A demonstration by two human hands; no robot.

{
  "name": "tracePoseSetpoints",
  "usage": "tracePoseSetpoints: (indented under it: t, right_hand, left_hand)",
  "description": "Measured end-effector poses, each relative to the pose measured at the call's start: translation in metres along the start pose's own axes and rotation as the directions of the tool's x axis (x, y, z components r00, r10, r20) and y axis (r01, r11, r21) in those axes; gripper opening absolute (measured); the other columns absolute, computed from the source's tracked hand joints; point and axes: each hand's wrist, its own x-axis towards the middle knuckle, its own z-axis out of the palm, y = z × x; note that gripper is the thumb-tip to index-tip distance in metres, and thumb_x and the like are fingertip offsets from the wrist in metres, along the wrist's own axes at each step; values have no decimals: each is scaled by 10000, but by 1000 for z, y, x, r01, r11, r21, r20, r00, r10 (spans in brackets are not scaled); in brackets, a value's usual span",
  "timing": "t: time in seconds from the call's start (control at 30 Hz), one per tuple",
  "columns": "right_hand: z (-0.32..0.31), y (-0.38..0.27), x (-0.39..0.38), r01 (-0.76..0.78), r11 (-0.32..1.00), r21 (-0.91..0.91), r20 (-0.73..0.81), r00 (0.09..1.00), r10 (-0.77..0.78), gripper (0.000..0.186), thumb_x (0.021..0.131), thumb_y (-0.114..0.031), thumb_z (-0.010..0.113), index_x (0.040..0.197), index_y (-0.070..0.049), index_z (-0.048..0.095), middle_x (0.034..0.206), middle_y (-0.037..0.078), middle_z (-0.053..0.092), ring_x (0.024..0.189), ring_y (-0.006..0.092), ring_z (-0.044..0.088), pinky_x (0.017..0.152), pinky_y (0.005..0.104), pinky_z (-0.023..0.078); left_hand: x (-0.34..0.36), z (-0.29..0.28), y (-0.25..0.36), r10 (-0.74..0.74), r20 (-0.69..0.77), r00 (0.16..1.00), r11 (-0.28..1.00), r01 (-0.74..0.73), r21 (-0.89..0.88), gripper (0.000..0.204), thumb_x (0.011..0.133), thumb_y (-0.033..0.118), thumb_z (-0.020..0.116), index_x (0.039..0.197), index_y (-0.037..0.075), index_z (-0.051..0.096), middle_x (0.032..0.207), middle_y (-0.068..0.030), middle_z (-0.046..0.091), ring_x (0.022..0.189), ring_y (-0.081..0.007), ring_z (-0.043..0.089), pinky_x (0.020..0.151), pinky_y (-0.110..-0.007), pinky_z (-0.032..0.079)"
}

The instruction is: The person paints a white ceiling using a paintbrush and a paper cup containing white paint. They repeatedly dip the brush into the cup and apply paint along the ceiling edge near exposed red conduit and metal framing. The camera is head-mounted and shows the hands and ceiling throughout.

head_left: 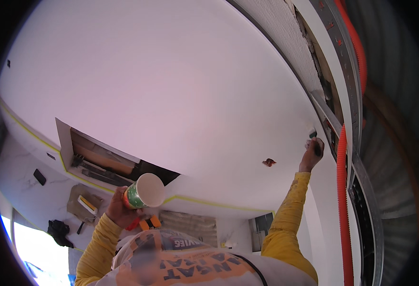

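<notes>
My left hand, at lower left in a yellow sleeve, is wrapped round a paper cup with a green printed side and a pale rim and inside. My right hand is raised at the right, closed on a small brush with a green part. The brush appears to touch the white ceiling surface close to its curved edge; its tip is small and hard to make out. A red-brown junction box sits in a small cutout left of my right hand.
A rectangular opening cuts the ceiling at left, near a yellow tape line. Metal channels and orange corrugated conduit run along the right edge. A tray with a roller, a dark cloth and a bright window appear at lower left.
</notes>
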Motion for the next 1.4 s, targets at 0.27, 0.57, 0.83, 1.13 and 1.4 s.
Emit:
tracePoseSetpoints:
  t: [0.27,0.57,0.83,1.13,1.4]
  right_hand:
    - [125,-117,-94,433,873,226,417,767,-488,266,972,-293,708,945,-66,573,792,-22,517,731,68,468,677,213,428]
    - [108,-96,-53,13,788,616,485,782,-392,417,949,-414,688,1148,-90,518,1052,135,693,1059,259,680,1104,477,424]
    - [-94,46,-1,-40,948,317,240,970,-39,333,973,-277,685,1165,-57,525,1106,117,643,1128,260,650,1077,423,453]
    - [83,-92,-85,4,769,639,487,771,-409,346,979,-352,673,1115,-52,567,1038,147,709,1052,240,679,1050,370,464]
    - [32,-22,-43,-46,843,536,371,910,-186,517,963,-353,689,1271,1,471,1148,205,676,1130,308,664,1067,444,486]
  left_hand:
    - [1,-2,-33,-15,-7,1000,1000,15,27,440,954,409,539,1207,59,628,988,-150,723,827,-308,717,648,-349,620]
    - [10,-6,-62,-41,9,999,991,40,131,386,926,424,585,1137,110,659,1036,-64,708,933,-223,668,678,-342,548]
    - [13,-11,-63,-48,0,999,993,48,103,458,958,414,542,1195,31,629,984,-151,725,801,-290,727,645,-335,632]
    - [24,-4,-74,-59,-5,998,977,59,205,400,948,433,544,1134,90,635,925,-94,695,741,-239,669,613,-318,561]
    - [17,9,-73,-44,81,996,976,26,216,419,956,449,536,1137,86,638,922,-96,702,748,-229,679,618,-321,577]
